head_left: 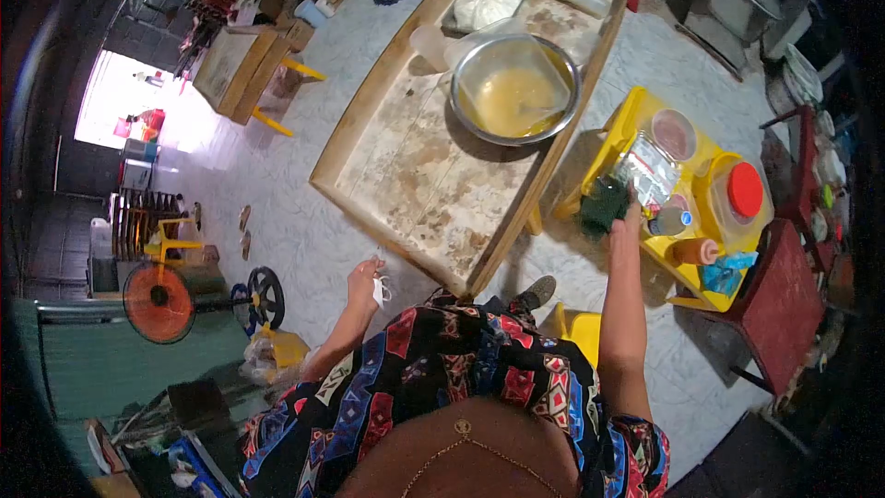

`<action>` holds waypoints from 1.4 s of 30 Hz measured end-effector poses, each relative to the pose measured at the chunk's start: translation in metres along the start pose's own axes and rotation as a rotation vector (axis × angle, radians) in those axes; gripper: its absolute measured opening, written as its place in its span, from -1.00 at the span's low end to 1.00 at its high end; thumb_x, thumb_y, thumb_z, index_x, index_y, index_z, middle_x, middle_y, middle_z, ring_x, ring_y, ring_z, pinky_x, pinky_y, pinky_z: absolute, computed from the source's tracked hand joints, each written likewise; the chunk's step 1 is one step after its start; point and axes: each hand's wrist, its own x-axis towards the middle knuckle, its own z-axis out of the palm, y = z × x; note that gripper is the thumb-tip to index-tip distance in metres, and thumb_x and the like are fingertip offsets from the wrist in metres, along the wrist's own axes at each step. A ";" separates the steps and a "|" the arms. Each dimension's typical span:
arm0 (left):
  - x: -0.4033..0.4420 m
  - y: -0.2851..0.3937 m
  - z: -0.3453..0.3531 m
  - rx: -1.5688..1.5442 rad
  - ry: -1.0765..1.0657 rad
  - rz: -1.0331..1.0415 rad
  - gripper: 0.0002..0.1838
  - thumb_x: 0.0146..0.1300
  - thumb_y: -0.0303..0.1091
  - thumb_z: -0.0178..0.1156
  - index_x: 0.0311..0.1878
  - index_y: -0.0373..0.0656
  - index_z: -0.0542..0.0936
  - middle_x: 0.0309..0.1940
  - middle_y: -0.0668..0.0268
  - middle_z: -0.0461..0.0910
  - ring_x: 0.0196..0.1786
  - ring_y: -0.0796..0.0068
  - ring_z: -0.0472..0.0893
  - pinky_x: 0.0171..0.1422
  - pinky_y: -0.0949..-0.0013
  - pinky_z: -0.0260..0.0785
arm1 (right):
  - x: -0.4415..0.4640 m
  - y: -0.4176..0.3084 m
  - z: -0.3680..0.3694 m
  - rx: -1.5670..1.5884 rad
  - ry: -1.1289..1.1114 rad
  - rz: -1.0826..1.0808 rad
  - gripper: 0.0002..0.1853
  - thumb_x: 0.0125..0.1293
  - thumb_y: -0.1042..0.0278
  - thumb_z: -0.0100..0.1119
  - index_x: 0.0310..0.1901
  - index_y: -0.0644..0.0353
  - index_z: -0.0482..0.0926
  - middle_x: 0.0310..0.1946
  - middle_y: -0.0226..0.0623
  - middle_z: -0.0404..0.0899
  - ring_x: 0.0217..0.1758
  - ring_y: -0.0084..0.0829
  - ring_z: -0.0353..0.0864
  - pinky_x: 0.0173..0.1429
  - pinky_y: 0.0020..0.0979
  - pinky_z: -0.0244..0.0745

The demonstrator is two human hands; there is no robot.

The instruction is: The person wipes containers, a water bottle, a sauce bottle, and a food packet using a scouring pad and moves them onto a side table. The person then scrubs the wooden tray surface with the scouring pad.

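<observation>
My right hand [629, 217] is at the left edge of a yellow table [632, 115], with its fingers wrapped round a dark green bundle [604, 203]. Beside it lie a clear plastic packet [651, 171] and a small jar with a blue lid [670, 219]. My left hand [366, 284] hangs low near the tray's front corner, its fingers curled, with a small white item [381, 291] against it. A metal bowl [513, 89] of yellowish liquid rests on the floury wooden tray [406, 221]. Behind the bowl is a white mass in a bag [489, 4].
On the yellow table stand a red-lidded tub [745, 190], an orange-brown bottle [697, 251] and a blue packet [728, 269]. A dark red table [784, 304] is at the right. An orange fan [159, 302] and a wooden box on yellow legs [238, 74] are at the left.
</observation>
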 end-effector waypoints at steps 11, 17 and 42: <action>0.124 0.016 -0.061 -0.036 0.114 0.205 -0.73 0.23 -0.15 0.08 -0.47 -0.12 0.45 -0.67 0.40 0.30 -0.67 0.53 0.34 -0.65 0.37 0.13 | 0.001 0.151 0.097 -1.175 0.004 -0.704 -0.46 0.09 0.20 0.24 0.14 0.06 0.39 0.27 -0.03 0.08 0.26 -0.13 0.18 0.30 -0.30 0.09; 0.296 0.034 -0.123 0.284 0.372 0.560 -0.58 0.14 -0.17 0.19 -0.09 -0.35 0.49 -0.36 0.13 0.57 -0.31 0.24 0.55 -0.19 0.27 0.41 | -0.043 0.211 0.090 -1.290 0.038 -0.917 -0.47 0.19 0.34 0.07 0.22 0.16 0.26 0.27 -0.01 0.11 0.35 -0.12 0.05 0.38 -0.32 -0.04; 0.394 0.131 -0.182 1.058 0.146 0.715 -0.56 0.17 0.06 0.01 -0.21 -0.16 0.56 -0.26 -0.01 0.57 -0.15 -0.06 0.53 -0.12 0.04 0.34 | -0.082 0.347 0.073 -1.308 0.251 -0.860 -0.50 0.22 0.42 0.04 0.20 0.19 0.22 0.04 -0.25 0.32 0.08 -0.41 0.31 0.16 -0.47 0.19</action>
